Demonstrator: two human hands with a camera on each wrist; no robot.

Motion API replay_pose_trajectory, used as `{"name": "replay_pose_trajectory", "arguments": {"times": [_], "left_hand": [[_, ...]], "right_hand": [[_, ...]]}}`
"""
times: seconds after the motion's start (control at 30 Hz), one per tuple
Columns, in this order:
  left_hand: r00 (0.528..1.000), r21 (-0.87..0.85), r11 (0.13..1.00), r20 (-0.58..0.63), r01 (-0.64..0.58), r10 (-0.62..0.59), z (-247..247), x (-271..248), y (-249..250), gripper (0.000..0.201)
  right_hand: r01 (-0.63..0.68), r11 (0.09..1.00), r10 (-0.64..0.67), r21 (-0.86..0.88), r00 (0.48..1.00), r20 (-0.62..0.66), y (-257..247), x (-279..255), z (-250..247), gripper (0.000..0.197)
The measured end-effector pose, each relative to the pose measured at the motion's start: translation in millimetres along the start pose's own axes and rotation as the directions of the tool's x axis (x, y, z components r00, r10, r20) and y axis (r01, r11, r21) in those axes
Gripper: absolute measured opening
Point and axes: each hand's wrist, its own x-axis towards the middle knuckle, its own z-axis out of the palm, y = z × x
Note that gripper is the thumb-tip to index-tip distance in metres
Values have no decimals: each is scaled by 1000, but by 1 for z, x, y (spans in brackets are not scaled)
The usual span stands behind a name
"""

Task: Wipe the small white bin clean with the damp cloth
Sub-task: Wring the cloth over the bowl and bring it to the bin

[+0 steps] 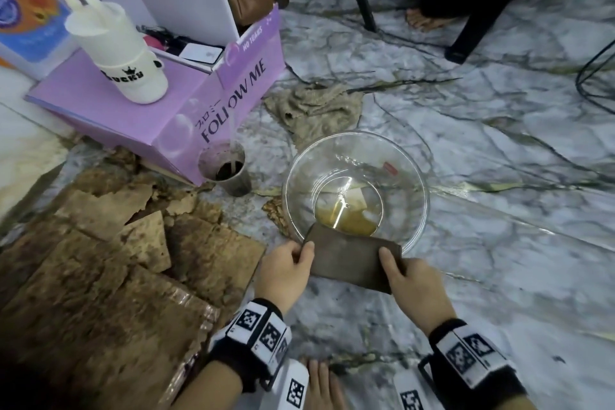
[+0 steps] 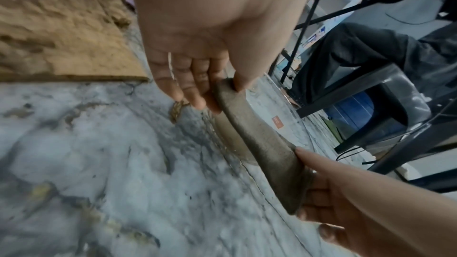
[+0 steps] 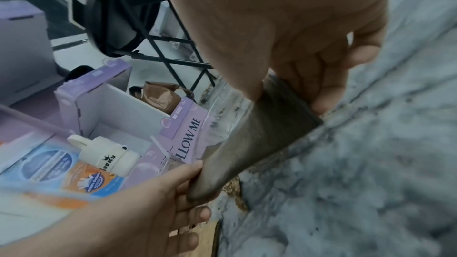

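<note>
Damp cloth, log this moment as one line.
damp cloth: stretched over glass bowl rim | left hand, right hand: pinching ends | small white bin: untouched on purple box

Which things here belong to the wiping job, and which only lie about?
For the job:
damp cloth, held by left hand and right hand
small white bin
glass bowl of murky water

Lying about:
purple box
dirty cup
beige rag
soiled cardboard

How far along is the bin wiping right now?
Early. Done: the brown cloth looks folded, held over the glass bowl of yellowish liquid. In hand: the left hand and right hand each pinch one end. Left: the white bin stands untouched on the purple box, so all wiping remains.
</note>
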Motion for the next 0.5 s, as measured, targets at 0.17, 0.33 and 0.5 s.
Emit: {"name": "replay_pose_trajectory", "arguments": {"times": [0.17, 0.33, 0.5], "left_hand": [[996, -69, 994, -43, -84, 81, 5, -2, -10, 46], [986, -115, 979, -35, -168, 165, -14, -12, -2, 39], [957, -121, 953, -117, -279, 265, -65, -27, 14, 50]], "right_hand": [[96, 995, -93, 37, 993, -71, 12, -1, 11, 56], [270, 963, -265, 13, 951, -159, 0, -12, 3, 39], [478, 876, -461, 67, 869, -180, -40, -28, -22, 43]]}}
